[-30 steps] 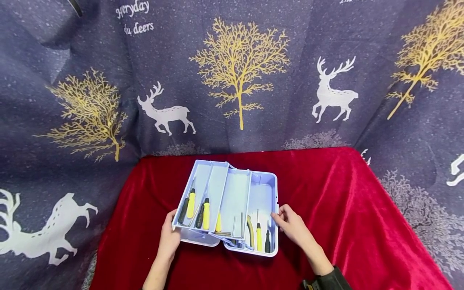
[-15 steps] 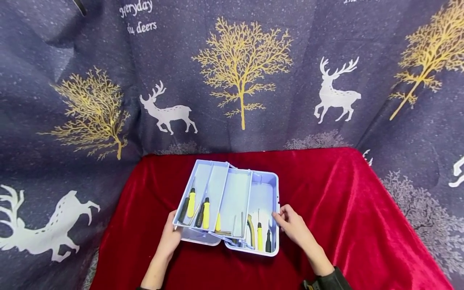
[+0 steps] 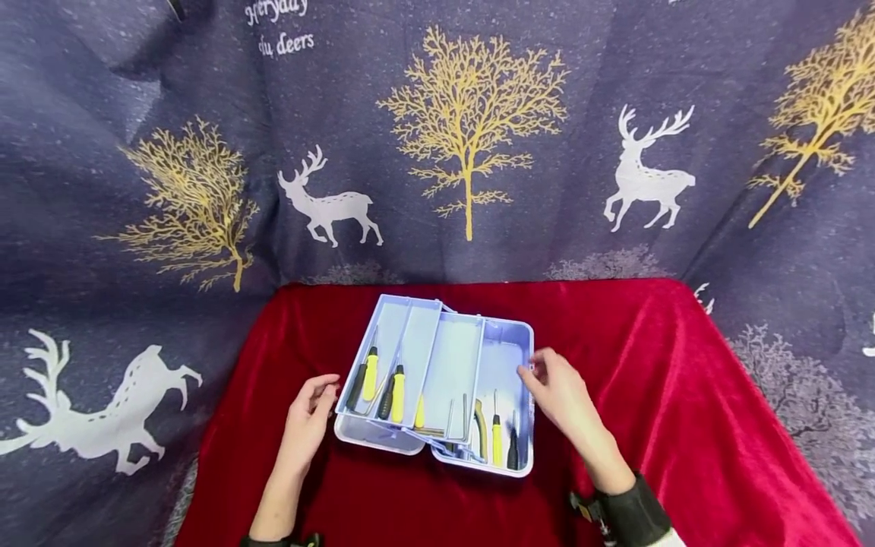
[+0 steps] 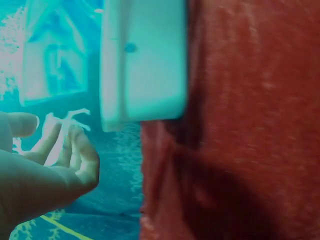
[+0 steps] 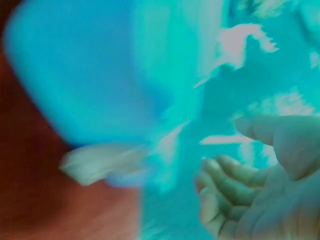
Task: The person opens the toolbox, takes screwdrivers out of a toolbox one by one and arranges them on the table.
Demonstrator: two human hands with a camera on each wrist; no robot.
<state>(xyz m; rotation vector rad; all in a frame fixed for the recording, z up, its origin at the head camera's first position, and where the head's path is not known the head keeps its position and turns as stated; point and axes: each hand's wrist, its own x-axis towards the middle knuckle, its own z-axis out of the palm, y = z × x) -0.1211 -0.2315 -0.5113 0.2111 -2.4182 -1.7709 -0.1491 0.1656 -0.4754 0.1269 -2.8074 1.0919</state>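
An open light-blue toolbox [image 3: 504, 357] stands on red cloth, its stepped trays fanned out to the left. My left hand [image 3: 305, 416] is just left of the tray corner, fingers loosely bent and holding nothing; the left wrist view shows a gap between that hand [image 4: 55, 165] and the box wall [image 4: 152, 65]. By the right rim hovers my right hand [image 3: 563, 391], and its loosely bent fingers hold nothing in the right wrist view. The trays carry yellow screwdrivers [image 3: 370, 376], black-handled screwdrivers [image 3: 386, 396] and hex keys [image 3: 465, 418]. Pliers [image 3: 481, 431] lie in the bottom.
Beside the pliers in the box bottom are a yellow screwdriver [image 3: 497, 441] and a black one [image 3: 513, 450]. Red velvet cloth [image 3: 629, 365] covers the table. A dark blue curtain [image 3: 424, 251] with deer and trees hangs behind and at both sides.
My left hand has let go of the tray's left corner and drawn off to the left. The right hand has lifted away from the right rim. The head view has shifted slightly.
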